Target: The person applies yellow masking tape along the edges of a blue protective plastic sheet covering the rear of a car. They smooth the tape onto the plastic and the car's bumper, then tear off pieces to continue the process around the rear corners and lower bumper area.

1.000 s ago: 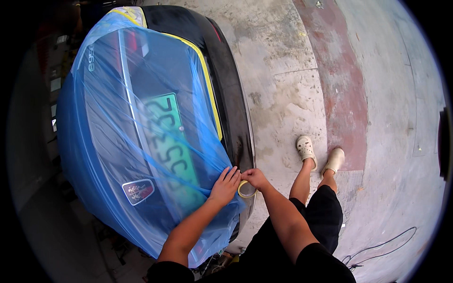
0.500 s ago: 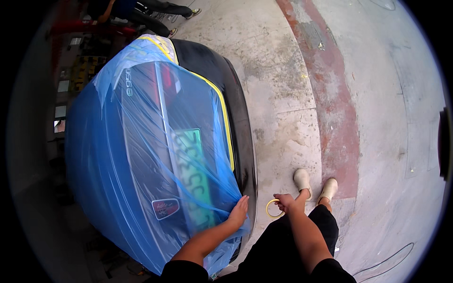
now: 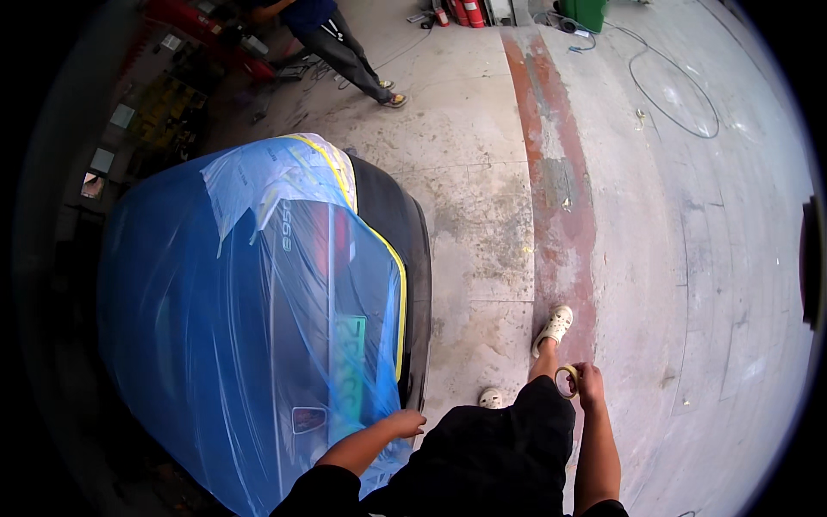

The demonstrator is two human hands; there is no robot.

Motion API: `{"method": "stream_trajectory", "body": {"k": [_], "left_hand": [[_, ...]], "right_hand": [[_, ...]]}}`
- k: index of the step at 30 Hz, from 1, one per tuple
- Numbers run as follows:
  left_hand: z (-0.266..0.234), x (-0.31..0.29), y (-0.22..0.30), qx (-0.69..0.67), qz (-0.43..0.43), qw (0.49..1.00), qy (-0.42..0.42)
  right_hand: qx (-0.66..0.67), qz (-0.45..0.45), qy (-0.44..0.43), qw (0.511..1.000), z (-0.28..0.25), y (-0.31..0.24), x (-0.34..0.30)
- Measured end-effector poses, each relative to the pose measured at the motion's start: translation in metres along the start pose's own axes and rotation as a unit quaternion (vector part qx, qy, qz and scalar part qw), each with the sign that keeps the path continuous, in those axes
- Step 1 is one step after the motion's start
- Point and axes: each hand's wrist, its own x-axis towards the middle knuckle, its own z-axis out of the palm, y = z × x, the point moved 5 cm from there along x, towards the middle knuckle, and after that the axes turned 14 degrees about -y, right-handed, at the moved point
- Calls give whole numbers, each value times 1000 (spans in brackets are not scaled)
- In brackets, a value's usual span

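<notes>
- While the right hand [image 3: 589,383] pinches a ring-shaped roll of pale-yellow tape [image 3: 559,382] at near right, the left hand [image 3: 405,422] curls beside a black bumper [image 3: 418,258], its grip unclear.
- Translucent blue plastic film [image 3: 224,336], edged by a yellow strip [image 3: 402,293], drapes the car's rear at left.

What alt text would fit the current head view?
A person's right hand holds a yellow tape roll, away from a car draped in blue film; the left hand is near the bumper. Another person is beyond the car.
</notes>
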Motion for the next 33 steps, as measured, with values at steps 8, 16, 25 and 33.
{"method": "stream_trajectory", "body": {"k": [8,16,25,33], "left_hand": [[-296,-22,147,-386,13,817,427],[-433,-53,188,-516,76,633,572],[-495,-57,120,-559,91,484,667],[-547,-69,56,-643,156,393,639]], "right_hand": [[-131,37,-328,935,73,-177,58],[-333,-132,-435,826,184,-357,96],[-504,-249,-442,699,285,-454,145],[-530,-264,-483,645,350,-490,192]]}}
